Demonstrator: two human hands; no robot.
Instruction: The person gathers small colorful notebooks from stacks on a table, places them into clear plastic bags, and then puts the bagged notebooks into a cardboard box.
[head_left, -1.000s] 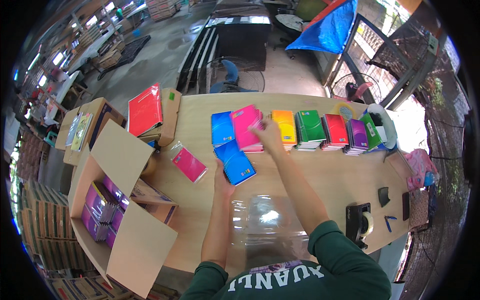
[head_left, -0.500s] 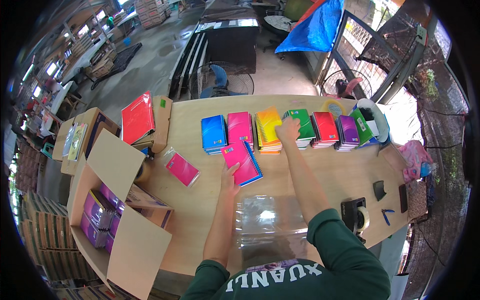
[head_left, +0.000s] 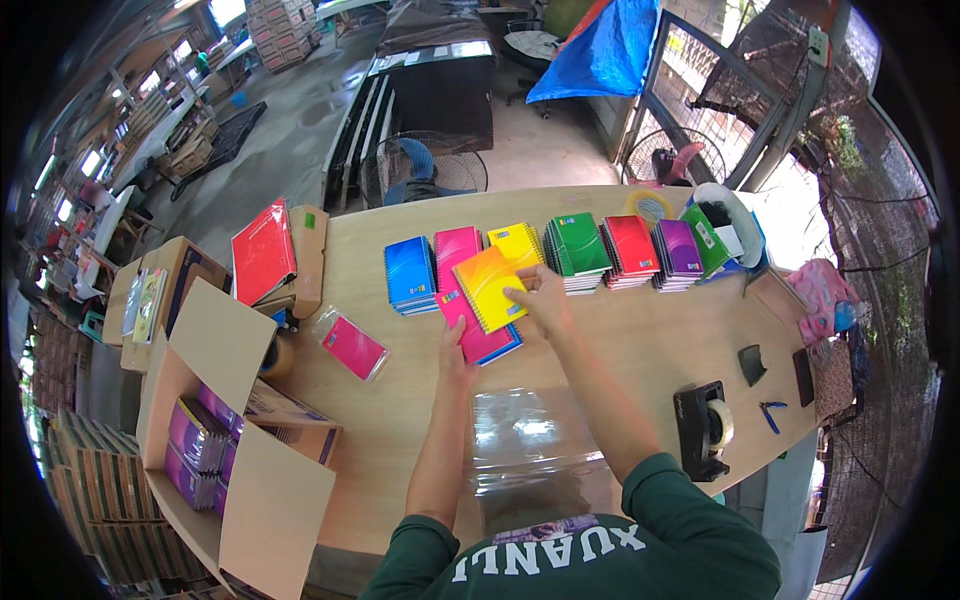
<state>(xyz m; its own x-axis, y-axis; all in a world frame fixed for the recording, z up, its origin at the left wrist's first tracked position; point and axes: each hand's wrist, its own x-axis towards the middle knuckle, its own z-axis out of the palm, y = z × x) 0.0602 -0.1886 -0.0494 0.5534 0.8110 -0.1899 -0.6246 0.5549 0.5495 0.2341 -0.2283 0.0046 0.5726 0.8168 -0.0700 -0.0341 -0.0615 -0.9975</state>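
Note:
In my left hand (head_left: pixel 458 352) is a pink spiral notebook (head_left: pixel 480 345), with a blue one showing beneath its right edge. My right hand (head_left: pixel 543 303) grips a yellow spiral notebook (head_left: pixel 488 285), tilted and overlapping the pink one. Behind them runs a row of notebook stacks: blue (head_left: pixel 409 268), pink (head_left: pixel 457 243), yellow (head_left: pixel 520 240), green (head_left: pixel 577 243), red (head_left: pixel 631 243) and purple (head_left: pixel 680 250). Clear plastic sleeves (head_left: pixel 530 440) lie between my forearms. A pink notebook in a clear sleeve (head_left: pixel 353 346) lies left of my left hand.
An open carton (head_left: pixel 250 360) of purple notebooks stands at the left, with a red folder (head_left: pixel 265 252) farther back. To the right are a tape dispenser (head_left: pixel 700 430), blue-handled pliers (head_left: pixel 770 416) and a dark phone-like slab (head_left: pixel 803 376). A fan (head_left: pixel 420 170) stands beyond the table.
My right hand has lifted a yellow notebook off its stack and brought it left and nearer, over the pink one. My left hand keeps its hold. The view has shifted slightly.

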